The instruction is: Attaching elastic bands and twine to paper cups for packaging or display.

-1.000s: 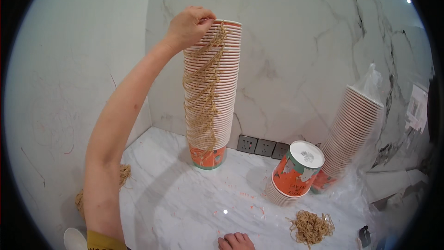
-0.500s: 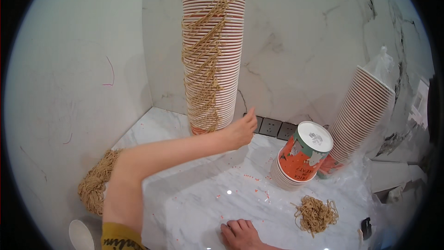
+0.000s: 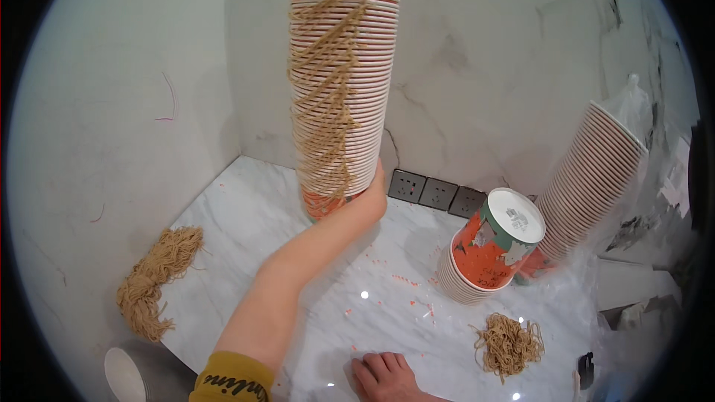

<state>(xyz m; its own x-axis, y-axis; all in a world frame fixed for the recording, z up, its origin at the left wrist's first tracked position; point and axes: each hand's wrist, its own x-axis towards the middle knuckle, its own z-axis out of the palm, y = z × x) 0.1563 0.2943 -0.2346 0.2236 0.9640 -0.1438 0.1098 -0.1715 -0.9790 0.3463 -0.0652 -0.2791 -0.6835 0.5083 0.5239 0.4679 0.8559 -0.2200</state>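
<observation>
Now left hand [image 3: 377, 193] at foot of tall cup stack [image 3: 342, 97], fingers hidden behind, can't tell grip; right hand [image 3: 389, 380] on counter [image 3: 316, 320], fingers loosely bent, apparently empty

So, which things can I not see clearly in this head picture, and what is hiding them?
All in the head view:
Left hand: fingers mostly hidden behind the tall cup stack; their grip is unclear.
Right hand: underside hidden by the hand itself; the lower edge cuts off its forearm.
Bagged cup stack: lower part partly hidden by the upturned orange cup.
Orange specks: too small to identify.
</observation>
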